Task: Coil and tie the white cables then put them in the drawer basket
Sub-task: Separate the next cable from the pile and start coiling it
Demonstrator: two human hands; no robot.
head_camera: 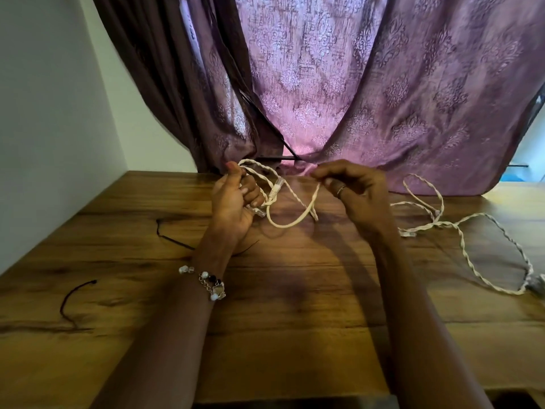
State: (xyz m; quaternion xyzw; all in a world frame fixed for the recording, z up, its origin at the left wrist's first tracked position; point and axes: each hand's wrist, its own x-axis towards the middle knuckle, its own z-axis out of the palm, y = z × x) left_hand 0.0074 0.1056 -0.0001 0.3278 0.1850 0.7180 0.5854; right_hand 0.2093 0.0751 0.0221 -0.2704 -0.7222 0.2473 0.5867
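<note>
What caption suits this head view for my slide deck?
Both hands, left hand and right hand, coil a white cable above the table.

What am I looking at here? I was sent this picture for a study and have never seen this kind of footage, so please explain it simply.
There is no machine: the single picture comes from a camera worn on a person's head, looking down at their own two bare hands over a wooden table.

The left hand holds a white cable in loops, and the right hand pinches a strand of the same cable.

A second white cable lies loose on the table to the right. Two dark strings lie on the left. A purple curtain hangs behind. No drawer basket is in view.
</note>
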